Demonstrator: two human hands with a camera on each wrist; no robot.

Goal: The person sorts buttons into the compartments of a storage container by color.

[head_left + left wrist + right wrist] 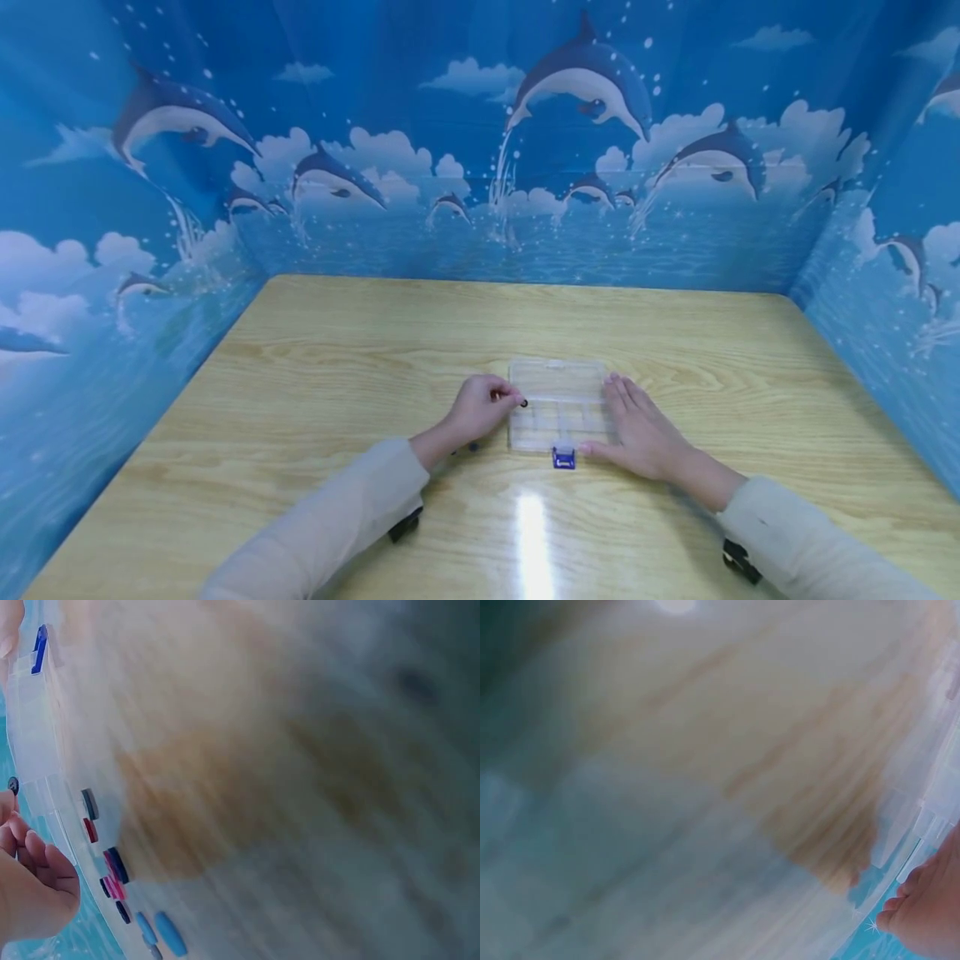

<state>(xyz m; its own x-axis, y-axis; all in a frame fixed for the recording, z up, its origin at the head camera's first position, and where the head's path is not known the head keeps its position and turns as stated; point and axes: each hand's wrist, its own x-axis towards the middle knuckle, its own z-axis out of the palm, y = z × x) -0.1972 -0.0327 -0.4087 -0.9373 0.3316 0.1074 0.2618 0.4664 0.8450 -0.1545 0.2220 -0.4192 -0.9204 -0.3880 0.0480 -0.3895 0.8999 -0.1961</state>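
Observation:
A clear plastic compartment box (558, 377) lies on the table with its lid folded back and a blue latch (564, 459) at the front. At its left side my left hand (478, 410) pinches a small round black button (524, 403) between thumb and fingertips, over the box's left edge. The left wrist view shows the same button (13, 785) at the fingertips, the other fingers curled. My right hand (651, 435) rests along the box's right side, fingers straight and thumb out toward the front edge by the latch.
Several small button-like pieces lie left of the box, partly hidden by my left arm in the head view: a red one (90, 830), a pink one (115, 887) and a light blue one (171, 934). A dolphin-print curtain (450, 233) borders the wooden table (360, 333).

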